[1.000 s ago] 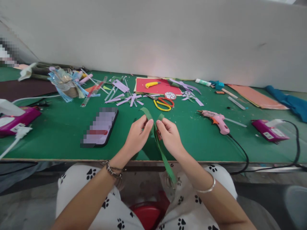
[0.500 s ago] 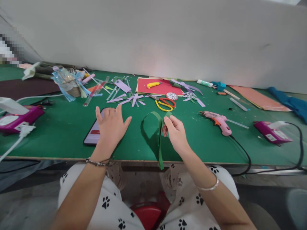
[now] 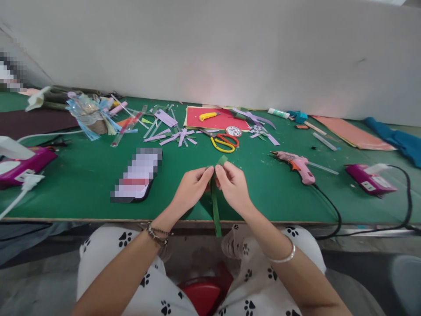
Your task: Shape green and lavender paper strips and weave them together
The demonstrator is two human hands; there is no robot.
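Both my hands meet over the near edge of the green table (image 3: pixel 82 175). My left hand (image 3: pixel 190 188) and my right hand (image 3: pixel 233 186) pinch a green paper strip (image 3: pixel 215 208) between their fingertips. The strip's top end sticks up by my right thumb, and its tail hangs down past the table edge toward my lap. A phone (image 3: pixel 138 175) lies flat just left of my left hand.
A pink glue gun (image 3: pixel 297 164) with a black cord lies to the right. Yellow and red scissors (image 3: pixel 223 142), a red sheet (image 3: pixel 217 118) with a yellow cutter, and several purple paper strips (image 3: pixel 174 136) lie farther back. Magenta devices (image 3: pixel 370 181) sit at both sides.
My left hand has come back from the phone to the green strip and pinched it beside my right hand. The strip's open loop has closed up.
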